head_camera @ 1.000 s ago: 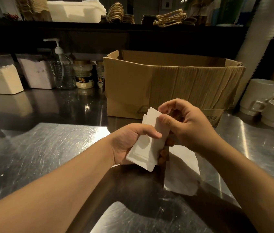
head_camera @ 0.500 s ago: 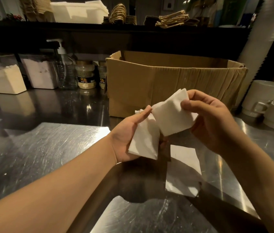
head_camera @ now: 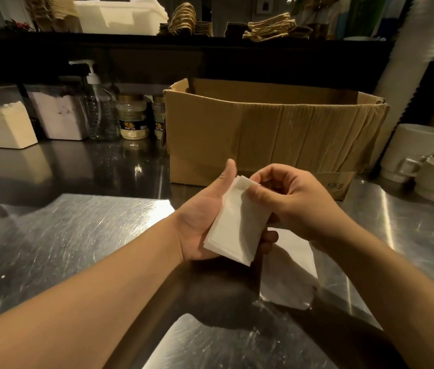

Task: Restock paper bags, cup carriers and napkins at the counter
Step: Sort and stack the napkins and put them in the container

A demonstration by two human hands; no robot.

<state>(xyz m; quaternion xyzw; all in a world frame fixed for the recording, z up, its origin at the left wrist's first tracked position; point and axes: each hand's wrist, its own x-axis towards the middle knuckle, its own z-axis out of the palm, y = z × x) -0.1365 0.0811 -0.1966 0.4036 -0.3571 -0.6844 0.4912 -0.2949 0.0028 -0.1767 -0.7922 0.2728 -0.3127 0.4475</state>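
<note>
A small stack of white napkins point(head_camera: 237, 222) lies in my left hand point(head_camera: 202, 219), palm up, with the thumb raised and the fingertips curled round the stack's lower right edge. My right hand point(head_camera: 296, 203) pinches the stack's top corner between thumb and curled fingers. Both hands hover above the steel counter point(head_camera: 77, 235) in front of an open cardboard box point(head_camera: 272, 129). Another white napkin point(head_camera: 290, 275) lies flat on the counter below my right hand.
White mugs and bowls point(head_camera: 429, 161) stand at the right. A pump bottle point(head_camera: 98, 110), jars point(head_camera: 132, 118) and clear tubs point(head_camera: 5, 126) line the back left. The dark shelf behind holds white napkin stacks point(head_camera: 122, 14) and brown paper carriers point(head_camera: 272, 25).
My right hand, which held a napkin lifted away from the stack half a second ago, has come back down and laid it on the stack in my left hand.
</note>
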